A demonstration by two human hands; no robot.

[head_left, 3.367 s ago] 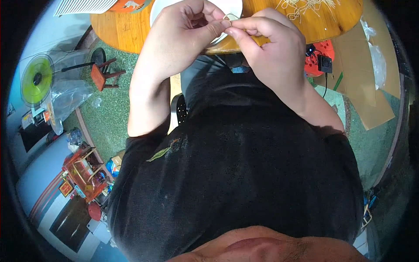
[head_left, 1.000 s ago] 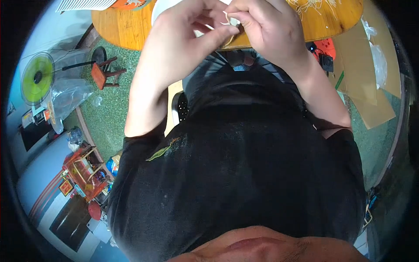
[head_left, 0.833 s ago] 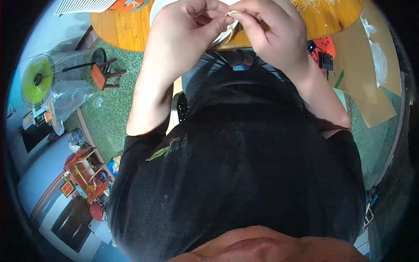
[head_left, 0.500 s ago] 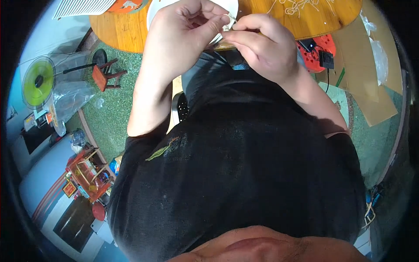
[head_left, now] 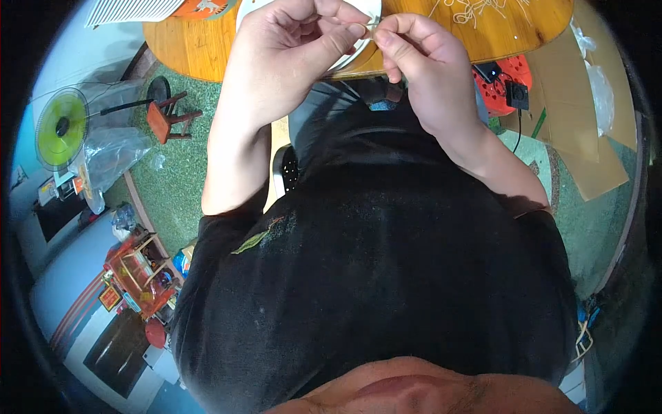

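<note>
Above the near edge of the wooden table [head_left: 186, 52], both my hands are close together with their fingertips pinched. My left hand [head_left: 279, 69] grips a small, thin pale strand [head_left: 373, 26] between thumb and forefinger. Thumb and forefinger of my right hand [head_left: 441, 72] close on the strand's other side; its exact kind is too small to make out. Under the hands lies a white plate [head_left: 354, 58], partly covered by my left hand. Loose pale strings [head_left: 476, 10] lie in a tangle on the table, right of my right hand.
A white ribbed object [head_left: 131, 10] and an orange item [head_left: 200, 8] are at the table's left. Right of the table are a red stool top [head_left: 514, 67] with a black adapter [head_left: 517, 95], and cardboard [head_left: 562, 90]. A green fan [head_left: 62, 127] and small wooden chair [head_left: 162, 123] stand left.
My right hand has turned more upright, its fingers rising and curling near the left fingertips. The left hand has shifted only slightly and keeps its pinch.
</note>
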